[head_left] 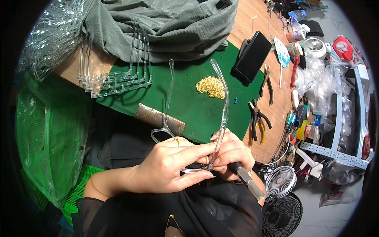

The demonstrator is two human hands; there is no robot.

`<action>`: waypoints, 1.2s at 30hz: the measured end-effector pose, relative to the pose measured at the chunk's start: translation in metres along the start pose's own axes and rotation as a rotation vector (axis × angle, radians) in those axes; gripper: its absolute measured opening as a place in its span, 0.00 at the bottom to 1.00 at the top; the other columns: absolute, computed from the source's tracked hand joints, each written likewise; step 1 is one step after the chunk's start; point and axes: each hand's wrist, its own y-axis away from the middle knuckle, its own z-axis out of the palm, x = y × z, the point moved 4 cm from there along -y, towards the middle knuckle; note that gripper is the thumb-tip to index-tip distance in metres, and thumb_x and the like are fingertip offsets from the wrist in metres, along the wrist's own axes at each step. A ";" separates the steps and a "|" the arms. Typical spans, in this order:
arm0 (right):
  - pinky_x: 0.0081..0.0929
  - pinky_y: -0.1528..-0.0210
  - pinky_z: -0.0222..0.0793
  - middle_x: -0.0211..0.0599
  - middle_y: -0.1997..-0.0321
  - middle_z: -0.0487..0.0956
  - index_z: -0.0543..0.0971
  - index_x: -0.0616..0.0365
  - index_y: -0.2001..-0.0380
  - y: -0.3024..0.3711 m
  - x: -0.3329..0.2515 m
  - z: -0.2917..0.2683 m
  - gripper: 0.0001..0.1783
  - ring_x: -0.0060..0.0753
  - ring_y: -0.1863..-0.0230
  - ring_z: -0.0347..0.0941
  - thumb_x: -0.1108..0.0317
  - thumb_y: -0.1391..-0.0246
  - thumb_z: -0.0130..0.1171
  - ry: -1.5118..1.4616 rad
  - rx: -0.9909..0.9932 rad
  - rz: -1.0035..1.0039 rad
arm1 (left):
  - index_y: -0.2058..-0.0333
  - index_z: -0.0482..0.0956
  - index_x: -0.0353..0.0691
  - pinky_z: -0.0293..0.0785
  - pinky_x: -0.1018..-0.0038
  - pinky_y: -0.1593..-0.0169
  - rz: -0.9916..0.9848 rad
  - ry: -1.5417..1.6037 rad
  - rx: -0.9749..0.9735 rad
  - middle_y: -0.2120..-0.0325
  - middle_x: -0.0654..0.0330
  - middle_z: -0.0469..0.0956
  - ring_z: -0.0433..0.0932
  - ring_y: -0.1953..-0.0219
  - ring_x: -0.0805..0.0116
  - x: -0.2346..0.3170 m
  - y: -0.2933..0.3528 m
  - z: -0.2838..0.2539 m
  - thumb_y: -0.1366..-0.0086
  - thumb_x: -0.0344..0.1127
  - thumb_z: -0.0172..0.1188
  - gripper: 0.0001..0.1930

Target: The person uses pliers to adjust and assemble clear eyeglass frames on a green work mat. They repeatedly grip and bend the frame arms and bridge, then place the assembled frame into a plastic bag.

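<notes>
My left hand [169, 168] pinches the front of a clear plastic eyeglass frame [223, 106] near its hinge. The frame's two transparent temple arms stick up and away over the green mat [189, 102]. My right hand [233, 152] is closed on the hinge end of the right temple and on a screwdriver [248, 181] with a black grip and metal shaft, which points down to the right. Both hands touch at the hinge, above my lap in dark clothing. A small pile of tiny gold screws [211, 87] lies on the mat beyond the hands.
Stacked clear frame fronts [114, 79] rest at the mat's left edge, below a grey cloth [166, 27]. A black case [252, 55], pliers [256, 118] and cutters [268, 83] lie right. Green baskets [51, 138] stand left; two small fans [281, 181] sit lower right.
</notes>
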 end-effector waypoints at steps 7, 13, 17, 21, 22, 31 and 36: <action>0.36 0.61 0.69 0.35 0.72 0.76 0.74 0.59 0.69 0.004 -0.003 -0.006 0.12 0.36 0.70 0.73 0.63 0.50 0.62 0.019 -0.009 0.045 | 0.54 0.72 0.26 0.71 0.75 0.64 -0.019 0.055 -0.019 0.71 0.57 0.81 0.78 0.69 0.66 0.000 0.000 -0.001 0.53 0.30 0.69 0.27; 0.36 0.55 0.66 0.44 0.63 0.72 0.69 0.63 0.62 0.020 -0.003 -0.027 0.20 0.49 0.58 0.69 0.79 0.64 0.59 0.423 -0.435 0.449 | 0.55 0.74 0.28 0.69 0.76 0.63 0.006 0.071 -0.061 0.73 0.60 0.82 0.79 0.70 0.70 0.003 -0.004 -0.011 0.55 0.29 0.70 0.26; 0.36 0.54 0.64 0.44 0.63 0.70 0.69 0.62 0.62 0.027 -0.012 -0.021 0.20 0.48 0.58 0.68 0.77 0.62 0.60 0.373 -0.520 0.585 | 0.56 0.76 0.31 0.69 0.78 0.66 0.039 0.073 -0.032 0.76 0.62 0.80 0.77 0.74 0.71 -0.002 -0.005 -0.005 0.56 0.31 0.70 0.26; 0.36 0.53 0.63 0.44 0.63 0.69 0.69 0.62 0.61 0.017 -0.014 -0.020 0.21 0.47 0.59 0.67 0.76 0.62 0.61 0.429 -0.567 0.520 | 0.57 0.77 0.31 0.69 0.79 0.67 0.043 0.053 -0.018 0.77 0.62 0.79 0.76 0.76 0.71 -0.001 -0.005 -0.003 0.57 0.31 0.70 0.25; 0.35 0.53 0.63 0.44 0.63 0.69 0.68 0.62 0.61 0.015 -0.015 -0.019 0.21 0.47 0.59 0.67 0.76 0.63 0.61 0.441 -0.571 0.492 | 0.57 0.77 0.31 0.68 0.79 0.67 0.045 0.045 -0.016 0.77 0.62 0.79 0.76 0.77 0.71 -0.001 -0.006 -0.004 0.57 0.31 0.70 0.25; 0.35 0.65 0.67 0.39 0.75 0.70 0.69 0.59 0.73 0.020 -0.013 -0.013 0.15 0.43 0.70 0.69 0.70 0.63 0.64 0.489 -0.649 0.572 | 0.61 0.78 0.31 0.66 0.77 0.67 0.033 -0.012 -0.065 0.78 0.63 0.79 0.76 0.76 0.74 -0.003 -0.003 -0.006 0.60 0.29 0.72 0.24; 0.35 0.67 0.68 0.39 0.79 0.70 0.69 0.59 0.76 0.025 -0.018 -0.011 0.13 0.43 0.73 0.70 0.69 0.63 0.64 0.582 -0.592 0.585 | 0.61 0.79 0.31 0.66 0.78 0.68 0.063 -0.019 -0.091 0.78 0.63 0.79 0.76 0.76 0.74 -0.005 -0.001 -0.004 0.60 0.29 0.73 0.24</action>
